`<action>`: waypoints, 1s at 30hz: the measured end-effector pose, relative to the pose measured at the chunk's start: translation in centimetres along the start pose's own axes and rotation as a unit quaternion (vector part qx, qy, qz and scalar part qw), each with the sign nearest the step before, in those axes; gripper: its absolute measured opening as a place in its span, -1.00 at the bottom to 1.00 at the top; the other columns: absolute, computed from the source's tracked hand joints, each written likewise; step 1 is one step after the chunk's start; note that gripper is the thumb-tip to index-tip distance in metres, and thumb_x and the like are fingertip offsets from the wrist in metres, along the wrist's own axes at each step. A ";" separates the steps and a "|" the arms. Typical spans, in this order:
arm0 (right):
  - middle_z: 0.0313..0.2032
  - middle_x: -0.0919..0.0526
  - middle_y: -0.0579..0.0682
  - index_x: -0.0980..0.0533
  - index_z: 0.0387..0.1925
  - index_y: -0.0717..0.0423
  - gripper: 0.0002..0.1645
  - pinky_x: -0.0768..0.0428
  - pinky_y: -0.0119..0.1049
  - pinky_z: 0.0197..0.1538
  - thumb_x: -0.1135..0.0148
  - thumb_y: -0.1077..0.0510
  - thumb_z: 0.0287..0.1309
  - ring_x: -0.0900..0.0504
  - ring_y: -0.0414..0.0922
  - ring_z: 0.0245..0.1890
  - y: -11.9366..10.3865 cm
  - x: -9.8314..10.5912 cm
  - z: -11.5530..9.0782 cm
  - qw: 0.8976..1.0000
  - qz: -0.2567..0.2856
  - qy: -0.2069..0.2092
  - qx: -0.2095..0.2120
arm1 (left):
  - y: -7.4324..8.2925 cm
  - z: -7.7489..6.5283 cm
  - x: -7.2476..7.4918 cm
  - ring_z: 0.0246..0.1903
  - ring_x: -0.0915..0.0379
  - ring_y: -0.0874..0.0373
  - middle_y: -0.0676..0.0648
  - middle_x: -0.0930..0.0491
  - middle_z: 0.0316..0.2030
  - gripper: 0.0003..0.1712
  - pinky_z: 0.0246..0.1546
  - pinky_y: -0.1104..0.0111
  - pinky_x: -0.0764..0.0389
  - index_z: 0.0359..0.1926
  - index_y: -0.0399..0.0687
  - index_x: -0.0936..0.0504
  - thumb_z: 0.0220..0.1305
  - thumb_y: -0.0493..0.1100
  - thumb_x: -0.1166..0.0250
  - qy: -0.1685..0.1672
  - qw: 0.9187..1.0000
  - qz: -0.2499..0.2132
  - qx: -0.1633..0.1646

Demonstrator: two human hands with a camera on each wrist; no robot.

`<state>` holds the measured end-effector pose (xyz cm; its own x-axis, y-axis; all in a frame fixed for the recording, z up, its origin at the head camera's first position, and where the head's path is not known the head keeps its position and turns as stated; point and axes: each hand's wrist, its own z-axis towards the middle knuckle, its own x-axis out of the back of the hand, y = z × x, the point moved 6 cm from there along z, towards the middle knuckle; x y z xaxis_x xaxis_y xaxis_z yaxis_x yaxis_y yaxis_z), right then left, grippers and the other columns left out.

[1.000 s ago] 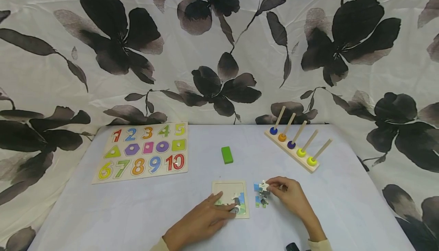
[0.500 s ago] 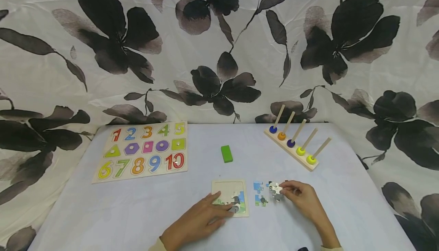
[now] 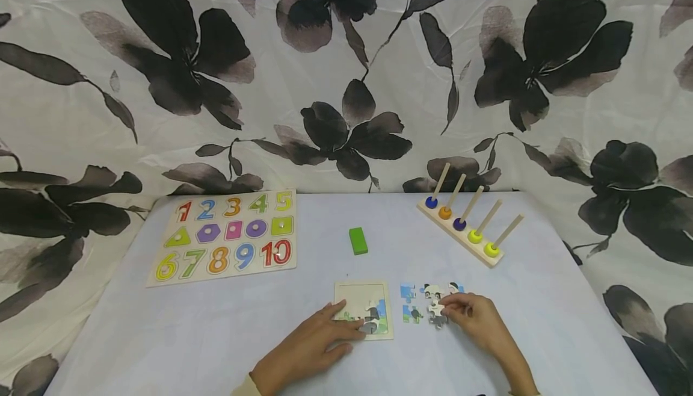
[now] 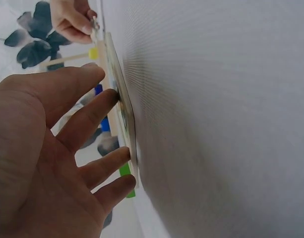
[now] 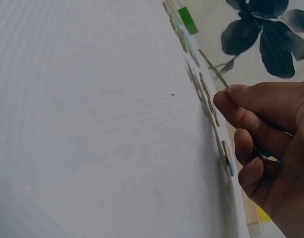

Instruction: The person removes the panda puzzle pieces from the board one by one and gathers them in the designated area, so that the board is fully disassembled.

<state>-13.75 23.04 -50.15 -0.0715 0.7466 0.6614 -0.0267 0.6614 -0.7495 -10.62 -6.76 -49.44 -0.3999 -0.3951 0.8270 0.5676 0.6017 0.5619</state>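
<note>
My left hand (image 3: 316, 342) rests with spread fingers on a small wooden jigsaw tray (image 3: 360, 289), in which some panda picture pieces lie at the lower right. In the left wrist view, the fingertips of this left hand (image 4: 67, 134) touch the tray's edge. My right hand (image 3: 479, 321) pinches a black-and-white jigsaw piece (image 3: 435, 312) between thumb and fingers, right of the tray. The right wrist view shows that jigsaw piece (image 5: 214, 69) edge-on, raised off the cloth. Loose pieces lie around it: a blue piece (image 3: 408, 291), a green-and-blue piece (image 3: 411, 315) and a panda-face piece (image 3: 431, 290).
Another loose piece (image 3: 456, 288) lies just beyond the right hand. Behind the tray stands a green block (image 3: 358, 241). A number and shape board (image 3: 222, 239) lies at the back left; a pegged bead stand (image 3: 460, 233) is at the back right. Floral cloth hangs behind.
My right hand has moved right, then slightly nearer, with the pinched piece away from the left-hand loose pieces. More pieces now show behind it. The left hand stays on the tray.
</note>
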 end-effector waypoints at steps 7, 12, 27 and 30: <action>-0.54 -0.59 -0.23 -0.68 -0.32 0.03 -0.88 -0.44 -0.44 -0.46 -0.38 0.25 0.04 -0.43 -0.31 -0.54 0.0 -0.4 0.1 0.999 -0.027 -0.018 -0.017 | 0.0 0.0 0.0 0.37 -0.13 -0.11 0.24 -0.48 0.19 -0.67 0.32 -0.04 -0.20 0.08 0.27 -0.63 0.31 -0.06 -0.22 -0.001 1.000 0.009 -0.002; -0.54 -0.58 -0.22 -0.68 -0.30 0.06 -0.87 -0.44 -0.45 -0.48 -0.36 0.26 0.05 -0.42 -0.32 -0.55 -0.1 -0.5 0.1 0.999 -0.035 -0.024 -0.015 | 0.1 0.0 0.0 0.37 -0.13 -0.11 0.23 -0.49 0.18 -0.67 0.32 -0.04 -0.20 0.08 0.27 -0.64 0.31 -0.07 -0.23 -0.004 1.000 0.006 0.003; -0.53 -0.56 -0.22 -0.67 -0.30 0.06 -0.85 -0.45 -0.45 -0.47 -0.34 0.30 0.05 -0.43 -0.33 -0.53 -0.1 -0.5 0.3 0.999 -0.034 -0.018 -0.013 | 0.2 0.1 0.1 0.36 -0.15 -0.13 0.21 -0.49 0.19 -0.66 0.28 -0.07 -0.25 0.09 0.26 -0.64 0.30 -0.05 -0.23 -0.001 1.000 0.008 -0.003; -0.53 -0.56 -0.21 -0.67 -0.30 0.06 -0.85 -0.46 -0.45 -0.46 -0.34 0.30 0.06 -0.44 -0.32 -0.53 -0.2 -0.4 0.4 0.999 -0.035 -0.018 -0.009 | 0.3 0.2 0.2 0.37 -0.14 -0.12 0.22 -0.46 0.21 -0.65 0.28 -0.05 -0.27 0.10 0.25 -0.63 0.30 -0.04 -0.24 -0.005 1.000 0.011 -0.001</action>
<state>-14.10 22.53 -50.29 -0.1059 0.6961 0.7101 -0.0154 0.7129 -0.7011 -10.67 -6.53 -49.12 -0.3945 -0.3755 0.8387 0.5776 0.6085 0.5442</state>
